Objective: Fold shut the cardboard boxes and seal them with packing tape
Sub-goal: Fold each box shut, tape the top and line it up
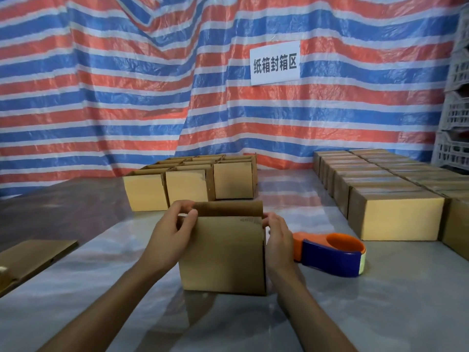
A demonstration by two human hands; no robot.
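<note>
A small brown cardboard box (223,260) stands on the table in front of me, its far top flap upright and its top open. My left hand (170,237) grips the box's upper left corner, fingers curled over a side flap. My right hand (278,237) presses against the upper right edge, fingertips on the flap there. An orange and blue tape dispenser (332,252) lies on the table just right of the box, untouched by either hand.
Several open boxes (190,181) stand grouped behind the one I hold. Rows of closed boxes (385,189) fill the right side. Flat cardboard (33,255) lies at the left edge. A striped tarp with a white sign (275,63) hangs behind; white crates (454,118) stack far right.
</note>
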